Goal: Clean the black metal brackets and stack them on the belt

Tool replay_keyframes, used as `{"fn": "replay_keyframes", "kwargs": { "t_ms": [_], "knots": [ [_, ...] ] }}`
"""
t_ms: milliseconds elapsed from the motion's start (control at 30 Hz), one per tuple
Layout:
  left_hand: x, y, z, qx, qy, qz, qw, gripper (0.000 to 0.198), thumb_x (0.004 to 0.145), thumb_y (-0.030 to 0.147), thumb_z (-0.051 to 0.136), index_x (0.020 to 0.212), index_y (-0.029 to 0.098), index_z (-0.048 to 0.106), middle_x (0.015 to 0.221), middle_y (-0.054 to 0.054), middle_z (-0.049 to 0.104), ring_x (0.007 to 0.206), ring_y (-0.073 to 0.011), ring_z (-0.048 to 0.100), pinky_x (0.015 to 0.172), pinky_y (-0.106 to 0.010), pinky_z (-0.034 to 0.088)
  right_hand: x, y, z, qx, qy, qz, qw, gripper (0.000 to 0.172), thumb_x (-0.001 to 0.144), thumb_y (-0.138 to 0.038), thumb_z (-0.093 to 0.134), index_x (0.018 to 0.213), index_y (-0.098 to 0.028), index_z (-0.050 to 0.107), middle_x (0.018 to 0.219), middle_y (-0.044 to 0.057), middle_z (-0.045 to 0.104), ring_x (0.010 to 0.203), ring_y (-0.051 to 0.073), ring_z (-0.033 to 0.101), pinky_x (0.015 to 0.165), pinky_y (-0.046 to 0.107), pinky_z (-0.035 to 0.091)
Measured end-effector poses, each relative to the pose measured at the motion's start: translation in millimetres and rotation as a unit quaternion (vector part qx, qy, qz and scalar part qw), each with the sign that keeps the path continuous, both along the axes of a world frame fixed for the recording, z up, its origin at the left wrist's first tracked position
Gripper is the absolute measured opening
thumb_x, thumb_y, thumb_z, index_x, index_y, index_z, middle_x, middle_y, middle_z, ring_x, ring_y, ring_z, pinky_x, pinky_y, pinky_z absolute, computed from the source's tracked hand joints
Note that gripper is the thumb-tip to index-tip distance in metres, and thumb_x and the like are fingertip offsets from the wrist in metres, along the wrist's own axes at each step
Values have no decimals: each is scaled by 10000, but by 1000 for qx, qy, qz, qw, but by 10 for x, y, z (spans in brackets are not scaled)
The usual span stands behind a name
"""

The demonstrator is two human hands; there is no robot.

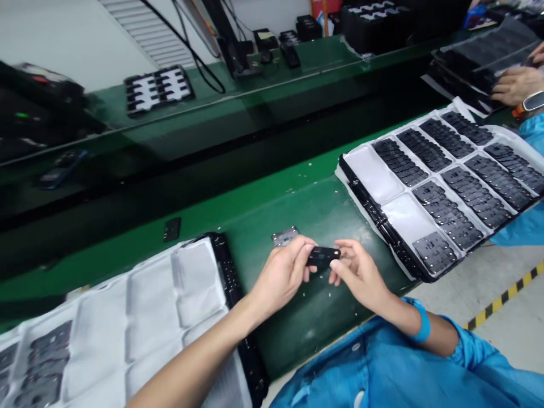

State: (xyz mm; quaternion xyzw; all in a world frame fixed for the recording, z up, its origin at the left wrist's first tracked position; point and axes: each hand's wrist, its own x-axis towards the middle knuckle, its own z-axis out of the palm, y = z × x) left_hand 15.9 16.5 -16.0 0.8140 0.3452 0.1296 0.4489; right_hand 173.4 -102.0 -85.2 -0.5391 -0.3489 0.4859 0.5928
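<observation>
A small flat black part (323, 256), with a light spot near one end, is held level above the green bench (272, 323). My left hand (285, 267) pinches its left end between thumb and fingers. At the other end, the thumb and fingers of my right hand (359, 275) close around the edge. Just behind my left hand, a grey metallic plate (284, 235) lies on the bench, partly hidden by that hand. Another dark flat part (172, 229) rests farther left, by the belt.
To my right, a stacked white-lined tray (385, 212) holds rows of dark plates. A similar tray (148, 306) lies at left, with parts in its far-left pockets. A dark conveyor belt (255, 136) runs behind. A co-worker's hand (518, 85) touches stacked trays (463, 73) at upper right.
</observation>
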Motion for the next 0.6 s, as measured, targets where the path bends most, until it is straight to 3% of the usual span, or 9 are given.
{"fn": "replay_keyframes", "kwargs": {
  "t_ms": [67, 133, 300, 433, 600],
  "knots": [
    [-36, -131, 16, -40, -24, 13, 999, 385, 1123, 489, 384, 973, 211, 603, 615, 23, 663, 498, -131, 634, 569, -235, 481, 3, -49, 85, -7, 8, 7, 1000, 373, 989, -465, 707, 1232, -212, 580, 860, -21, 679, 586, 123, 703, 539, 239, 568],
    [-70, -208, 21, -95, -58, 25, 993, 434, 1124, 540, 388, 968, 196, 602, 659, 12, 667, 505, -118, 626, 550, -227, 472, 15, -115, 180, -16, -2, 49, 999, 296, 1039, -492, 647, 1044, -197, 635, 696, -30, 669, 531, 129, 677, 512, 235, 555],
    [-140, -348, 36, -215, -139, 25, 966, 494, 1102, 627, 431, 1036, 168, 601, 820, -43, 703, 596, -122, 661, 522, -219, 473, 60, -207, 338, -21, -34, 39, 998, 312, 1029, -492, 693, 935, -195, 671, 689, 5, 718, 487, 131, 650, 487, 249, 549],
    [-167, -446, 10, -184, -142, 23, 972, 433, 1096, 557, 514, 890, 180, 564, 777, -26, 685, 595, -105, 639, 573, -224, 510, 82, -194, 388, -21, -80, 40, 996, 316, 1036, -493, 685, 919, -199, 687, 617, -7, 686, 497, 144, 643, 514, 264, 556],
    [-178, -528, -46, -150, -145, 42, 977, 396, 1123, 507, 468, 897, 192, 549, 732, -14, 690, 581, -112, 663, 588, -228, 508, 112, -158, 407, -8, -70, 44, 997, 261, 1053, -457, 668, 1057, -202, 727, 608, -30, 661, 492, 139, 625, 525, 265, 549]
  ]
}}
